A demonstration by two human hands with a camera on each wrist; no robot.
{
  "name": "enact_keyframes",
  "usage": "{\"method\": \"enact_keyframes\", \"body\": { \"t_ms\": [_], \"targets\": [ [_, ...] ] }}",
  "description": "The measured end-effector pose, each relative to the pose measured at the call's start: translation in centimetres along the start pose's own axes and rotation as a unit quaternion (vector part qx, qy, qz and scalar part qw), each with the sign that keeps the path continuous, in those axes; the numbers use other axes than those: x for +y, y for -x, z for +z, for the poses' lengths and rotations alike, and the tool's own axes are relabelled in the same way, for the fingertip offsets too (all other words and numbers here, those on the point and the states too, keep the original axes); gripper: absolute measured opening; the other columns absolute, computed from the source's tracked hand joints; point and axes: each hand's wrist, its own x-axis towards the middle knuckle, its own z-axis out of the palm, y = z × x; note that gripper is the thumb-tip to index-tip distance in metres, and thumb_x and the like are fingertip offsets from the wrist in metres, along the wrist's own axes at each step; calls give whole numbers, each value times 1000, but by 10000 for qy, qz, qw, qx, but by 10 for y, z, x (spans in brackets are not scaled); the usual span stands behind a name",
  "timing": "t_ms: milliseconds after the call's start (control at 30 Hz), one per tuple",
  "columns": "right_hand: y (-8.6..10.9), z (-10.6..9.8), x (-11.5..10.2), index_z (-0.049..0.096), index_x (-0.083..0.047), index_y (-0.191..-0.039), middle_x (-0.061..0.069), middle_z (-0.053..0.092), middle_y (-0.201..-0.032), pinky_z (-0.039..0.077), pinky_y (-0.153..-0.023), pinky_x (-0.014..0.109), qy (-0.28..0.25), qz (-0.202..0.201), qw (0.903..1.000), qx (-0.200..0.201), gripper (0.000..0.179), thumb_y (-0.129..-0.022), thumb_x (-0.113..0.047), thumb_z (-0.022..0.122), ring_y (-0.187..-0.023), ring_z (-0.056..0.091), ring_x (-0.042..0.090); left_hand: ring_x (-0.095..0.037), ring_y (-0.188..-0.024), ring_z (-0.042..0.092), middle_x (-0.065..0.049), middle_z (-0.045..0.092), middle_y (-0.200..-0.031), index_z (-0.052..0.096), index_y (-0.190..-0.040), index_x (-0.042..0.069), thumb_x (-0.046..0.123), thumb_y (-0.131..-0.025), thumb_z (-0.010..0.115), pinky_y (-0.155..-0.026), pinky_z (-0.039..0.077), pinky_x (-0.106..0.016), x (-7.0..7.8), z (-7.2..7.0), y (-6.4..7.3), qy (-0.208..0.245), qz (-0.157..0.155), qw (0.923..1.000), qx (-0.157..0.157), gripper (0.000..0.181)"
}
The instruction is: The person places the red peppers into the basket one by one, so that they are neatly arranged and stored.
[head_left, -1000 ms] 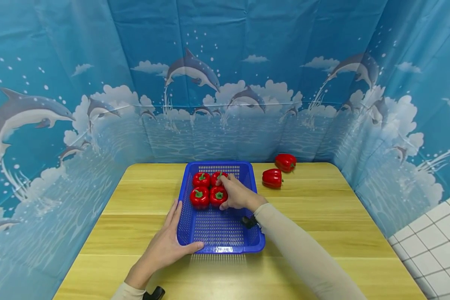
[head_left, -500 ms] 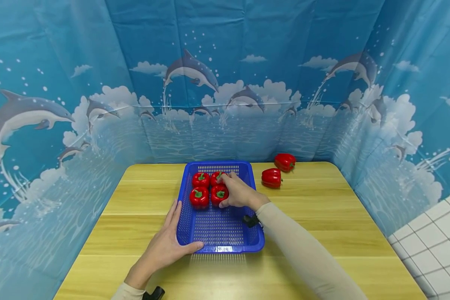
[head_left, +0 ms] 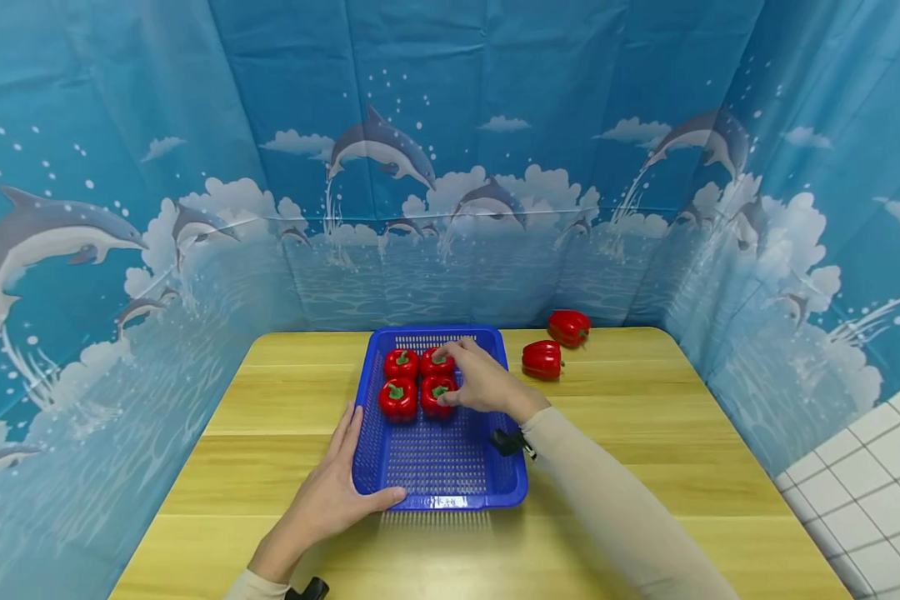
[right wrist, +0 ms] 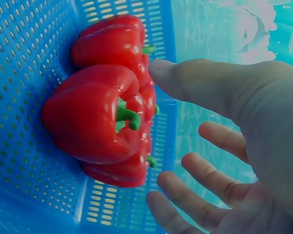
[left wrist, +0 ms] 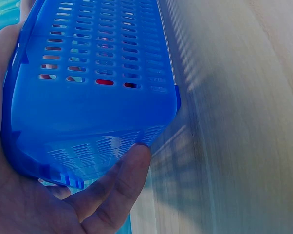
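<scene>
Several red bell peppers with green stems, such as the front-left one (head_left: 398,400), stand in two rows in the far half of a blue perforated plastic basket (head_left: 435,467). My right hand (head_left: 483,383) hovers over the right-hand pair. In the right wrist view its fingers are spread beside the nearest bell pepper (right wrist: 83,114), and nothing lies between thumb and fingers. At the basket's near left corner rests my left hand (head_left: 328,493), thumb along the front rim and fingers straight against the left side. The left wrist view shows the fingers (left wrist: 129,180) against the outer wall.
Two more red bell peppers lie on the wooden table (head_left: 615,450) right of the basket, one nearer (head_left: 542,360) and one farther back (head_left: 568,328). A blue dolphin-print curtain (head_left: 450,275) hangs behind the table and at both sides.
My right hand has loosened from the front-right pepper and drawn slightly right, its fingers spreading. That pepper stays in the basket. My left hand keeps its place at the corner.
</scene>
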Motion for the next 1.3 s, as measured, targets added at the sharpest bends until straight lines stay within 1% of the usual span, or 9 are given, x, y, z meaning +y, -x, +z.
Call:
{"method": "enact_keyframes", "body": {
  "t_ms": [133,200,300,467,667,833,967,1133,1300],
  "targets": [
    [6,-5,1,66,-10,-159,25,61,-158,61,-121,61,-25,-66,9998,203,68,-99,-24,96,-138,64,38,-59,-169,44,-3,-4,-200,-3,-189,32,75,-89,91,-122,54,-80,0,1,0,-18,9,10000,25,144],
    [9,-8,4,66,-10,-160,23,62,-157,62,-119,60,-7,-112,9995,302,67,-101,-24,95,-134,64,35,-59,-168,44,-3,-4,-200,-3,-189,32,75,-89,91,-122,54,-80,0,0,-1,-26,16,10000,27,144],
    [13,-11,8,65,-10,-161,19,62,-155,64,-116,58,-25,-140,9992,378,66,-103,-27,93,-132,65,33,-59,-169,44,-2,-5,-200,-3,-190,31,75,-88,91,-122,53,-80,0,0,0,-15,-8,10000,12,145],
    [22,-21,15,65,-11,-161,18,62,-157,64,-116,58,-135,-118,9988,453,63,-105,-28,90,-138,65,35,-59,-170,42,-2,-5,-200,-2,-190,32,76,-87,90,-124,52,-80,1,0,1,21,-88,10000,-21,145],
    [31,-29,28,65,-13,-161,17,63,-155,65,-115,59,-203,-72,9970,744,60,-107,-29,88,-142,67,38,-58,-169,44,0,-5,-200,-3,-190,31,76,-88,90,-123,53,-79,2,0,1,-12,-43,10000,-11,145],
    [39,-34,46,67,-11,-158,23,62,-156,63,-117,65,-287,-169,9940,1042,55,-109,-28,86,-143,67,46,-58,-168,46,1,-6,-200,-3,-190,30,73,-89,91,-122,54,-79,2,0,2,1,19,10000,6,145],
    [47,-38,65,68,-11,-157,23,63,-156,61,-118,67,-257,-223,9907,1318,52,-110,-26,85,-143,67,47,-59,-168,45,-1,-6,-200,-3,-190,29,73,-89,91,-122,54,-79,3,-1,2,-5,35,10000,-3,145],
    [58,-46,89,67,-8,-158,22,64,-158,59,-119,70,-234,-124,9864,1622,55,-108,-23,85,-143,65,48,-59,-168,45,-2,-5,-200,-3,-190,28,73,-88,92,-122,54,-80,3,0,2,3,34,10000,-20,146],
    [64,-52,114,64,-8,-161,25,60,-161,56,-121,75,-401,109,9837,1751,57,-109,-21,85,-145,62,52,-60,-168,45,-4,-4,-200,-4,-190,29,72,-88,92,-122,54,-80,2,0,2,19,34,10000,-3,146]
  ]
}}
